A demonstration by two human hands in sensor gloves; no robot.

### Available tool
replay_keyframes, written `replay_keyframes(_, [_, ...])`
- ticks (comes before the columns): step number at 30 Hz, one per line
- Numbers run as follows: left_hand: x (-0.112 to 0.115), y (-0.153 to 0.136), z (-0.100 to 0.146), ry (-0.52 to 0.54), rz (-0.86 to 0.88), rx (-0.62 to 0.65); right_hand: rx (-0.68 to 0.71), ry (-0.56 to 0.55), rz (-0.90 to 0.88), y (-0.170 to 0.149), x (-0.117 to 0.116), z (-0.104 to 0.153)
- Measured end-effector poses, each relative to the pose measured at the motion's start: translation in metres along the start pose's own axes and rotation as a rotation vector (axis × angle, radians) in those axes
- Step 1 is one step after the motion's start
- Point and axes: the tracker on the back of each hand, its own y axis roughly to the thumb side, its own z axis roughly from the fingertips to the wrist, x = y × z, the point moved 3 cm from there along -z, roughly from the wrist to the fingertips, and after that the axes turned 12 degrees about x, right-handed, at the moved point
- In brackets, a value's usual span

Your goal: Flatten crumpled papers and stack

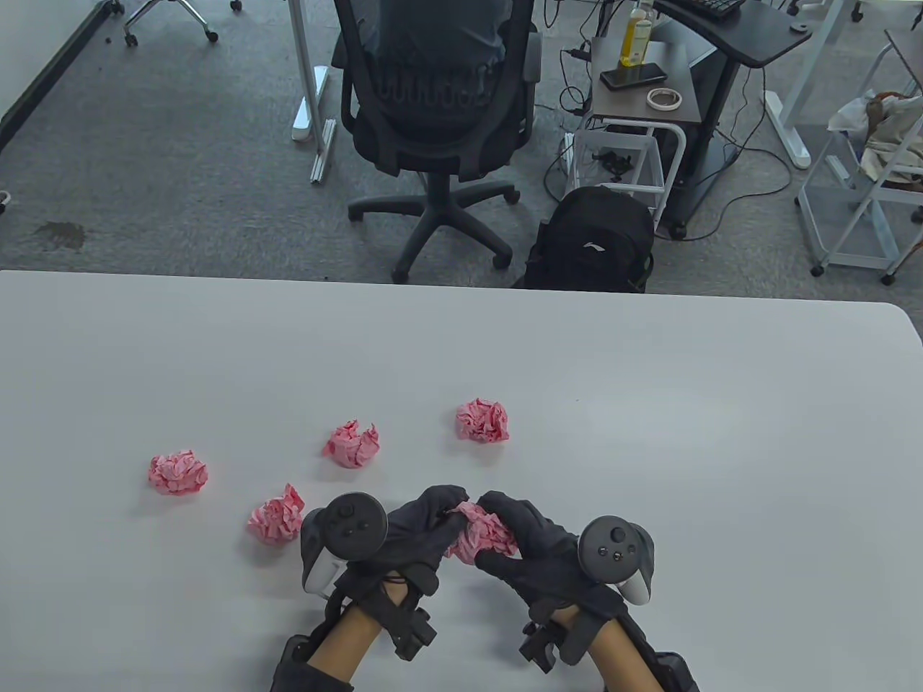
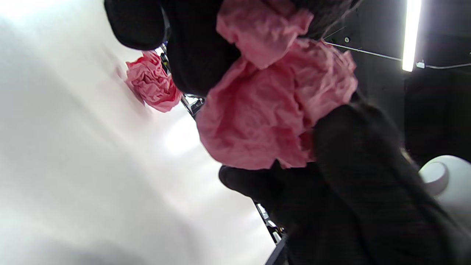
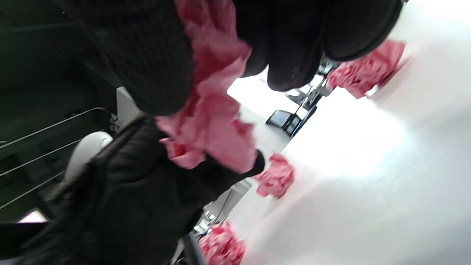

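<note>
Both hands, left hand point(image 1: 422, 533) and right hand point(image 1: 537, 544), fingers curled gripping one crumpled pink paper point(image 1: 482, 535), roughly round, no clear long axis

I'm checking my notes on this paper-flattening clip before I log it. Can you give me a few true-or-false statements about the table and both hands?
1. Both the left hand and the right hand hold the same crumpled pink paper. True.
2. Four crumpled pink balls lie loose on the table. True.
3. A stack of flattened sheets lies on the table. False: no flat sheet is visible.
4. All loose balls lie to the right of the hands. False: three lie to the left, one beyond the hands.
5. The right hand rests idle. False: its grip is on the paper.
</note>
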Motion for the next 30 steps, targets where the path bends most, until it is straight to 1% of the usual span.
replay_keyframes(4, [0.011,-0.002,-0.003,-0.100,0.100,0.037,-0.018,-0.078,0.053,0.001,0.006,0.003])
replay_keyframes(5, [0.017,-0.003,-0.003,-0.137,0.139,0.038,-0.010,-0.106,0.087,0.002,0.007,0.003])
replay_keyframes(7, [0.026,-0.005,-0.004,-0.187,0.160,0.019,0.037,-0.130,0.095,0.007,0.006,0.003])
replay_keyframes(8, [0.029,-0.006,-0.004,-0.202,0.142,0.012,0.086,-0.123,0.056,0.011,0.004,0.001])
replay_keyframes(9, [0.029,-0.007,-0.004,-0.194,0.132,0.007,0.100,-0.126,0.035,0.013,0.003,0.001])
replay_keyframes(12, [0.019,-0.007,-0.003,-0.120,0.180,-0.017,0.110,-0.149,0.032,0.013,0.006,0.002])
replay_keyframes(14, [0.016,-0.007,-0.003,-0.115,0.193,-0.003,0.093,-0.141,0.014,0.012,0.006,0.002])
replay_keyframes(17, [0.018,-0.005,-0.004,-0.139,0.256,0.040,0.024,-0.128,0.049,0.007,0.005,0.003])
replay_keyframes(21, [0.016,0.000,-0.006,-0.125,0.447,0.110,-0.092,-0.142,0.036,-0.007,0.010,0.006])
replay_keyframes(22, [0.016,0.000,-0.006,-0.128,0.448,0.107,-0.094,-0.155,0.022,-0.009,0.012,0.006])
replay_keyframes(24, [0.012,-0.004,-0.004,-0.090,0.359,0.077,-0.095,-0.162,0.015,-0.008,0.013,0.007])
replay_keyframes(25, [0.012,-0.006,-0.003,-0.088,0.329,0.070,-0.086,-0.179,0.031,-0.006,0.014,0.007])
replay_keyframes(26, [0.014,-0.007,-0.004,-0.099,0.320,0.065,-0.074,-0.194,0.035,-0.004,0.015,0.007])
replay_keyframes(30, [0.031,-0.014,-0.004,-0.207,0.351,0.021,-0.007,-0.259,0.076,0.003,0.019,0.008])
